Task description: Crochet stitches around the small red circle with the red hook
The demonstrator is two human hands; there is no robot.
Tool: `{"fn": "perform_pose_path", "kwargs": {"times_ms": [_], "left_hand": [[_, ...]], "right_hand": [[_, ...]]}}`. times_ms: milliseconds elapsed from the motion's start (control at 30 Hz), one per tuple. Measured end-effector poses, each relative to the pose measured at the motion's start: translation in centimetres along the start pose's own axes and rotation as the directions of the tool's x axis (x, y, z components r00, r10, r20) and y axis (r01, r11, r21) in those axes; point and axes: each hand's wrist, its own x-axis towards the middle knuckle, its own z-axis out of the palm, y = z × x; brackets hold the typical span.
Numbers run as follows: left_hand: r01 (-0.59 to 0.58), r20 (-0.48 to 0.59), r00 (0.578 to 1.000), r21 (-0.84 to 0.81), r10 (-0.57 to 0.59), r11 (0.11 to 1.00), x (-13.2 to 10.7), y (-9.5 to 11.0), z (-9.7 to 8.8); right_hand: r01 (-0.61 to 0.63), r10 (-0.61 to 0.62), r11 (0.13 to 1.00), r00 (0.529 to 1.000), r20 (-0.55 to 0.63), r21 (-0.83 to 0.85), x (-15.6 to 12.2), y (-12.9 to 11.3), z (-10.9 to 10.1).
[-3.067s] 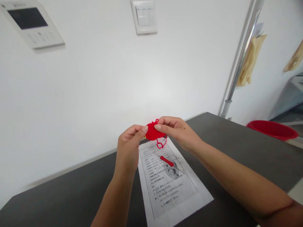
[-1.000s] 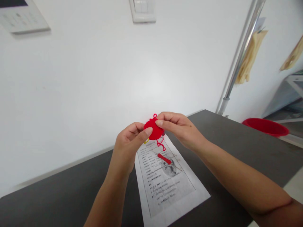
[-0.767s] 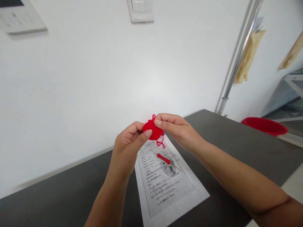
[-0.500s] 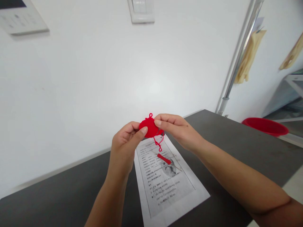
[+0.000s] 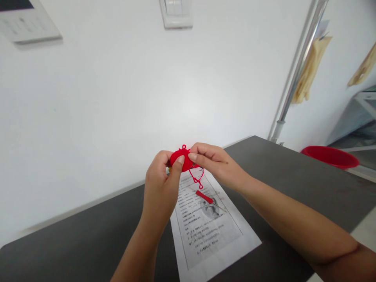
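One dark counter (image 5: 293, 176); white wall (image 5: 117, 102); yarn (image 5: 176, 156)

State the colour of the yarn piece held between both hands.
The yarn piece is bright red; head view shows it best.

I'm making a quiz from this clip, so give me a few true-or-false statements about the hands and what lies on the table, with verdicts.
1. The left hand and the right hand both pinch the red crochet piece. True.
2. The red-handled hook is held in the right hand. False: it lies on the printed sheet.
3. A loose red yarn strand hangs below the crochet piece. True.
4. The red basin stands on the printed sheet. False: it sits far off to the right, away from the sheet.
5. The sheet is blank. False: it carries lines of text and a grey picture.
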Motion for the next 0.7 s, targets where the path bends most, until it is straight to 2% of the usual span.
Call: {"fn": "perform_pose_path", "kwargs": {"times_ms": [67, 167, 233, 333, 433, 500, 533, 600, 700], "left_hand": [[-0.002, -0.007, 1.0, -0.001, 0.002, 1.0, 0.0, 0.0, 0.1], [0.052, 0.054, 0.997, -0.117, -0.046, 0.992, 0.1, -0.1, 0.1], [0.08, 0.075, 0.995, -0.138, -0.07, 0.987, 0.1, -0.1, 0.1], [0.023, 0.062, 0.998, -0.037, -0.02, 0.999, 0.0, 0.2, 0.0], [-0.089, 0.018, 0.996, 0.104, 0.087, 0.991, -0.2, 0.5, -0.1], [-0.1, -0.013, 0.995, 0.111, 0.102, 0.989, -0.2, 0.5, -0.1], [-0.076, -0.017, 0.997, 0.058, 0.077, 0.995, -0.1, 0.3, -0.1], [0.017, 0.027, 1.0, -0.15, -0.013, 0.988, 0.0, 0.0, 0.1], [0.151, 0.132, 0.986, -0.43, -0.103, 0.89, 0.3, -0.5, 0.3]], "right_hand": [[0.013, -0.013, 1.0, 1.0, -0.004, -0.006, 0.0, 0.0, 0.0], [-0.012, 0.012, 1.0, 1.0, 0.012, -0.024, -0.1, -0.2, 0.0], [-0.029, 0.031, 0.998, 0.999, 0.03, -0.059, -0.2, -0.4, 0.1], [-0.049, 0.052, 0.997, 0.997, 0.05, -0.066, -0.2, -0.5, 0.3], [-0.114, 0.113, 0.993, 0.991, 0.077, 0.014, -0.1, -0.4, 0.4], [-0.133, 0.124, 0.988, 0.986, 0.115, 0.079, 0.0, -0.2, 0.4], [-0.13, 0.116, 0.987, 0.984, 0.135, 0.099, 0.1, -0.1, 0.4], [-0.119, 0.099, 0.986, 0.982, 0.16, 0.119, 0.1, 0.1, 0.3], [-0.14, 0.113, 0.981, 0.976, 0.188, 0.137, 0.1, 0.2, 0.0]]}}
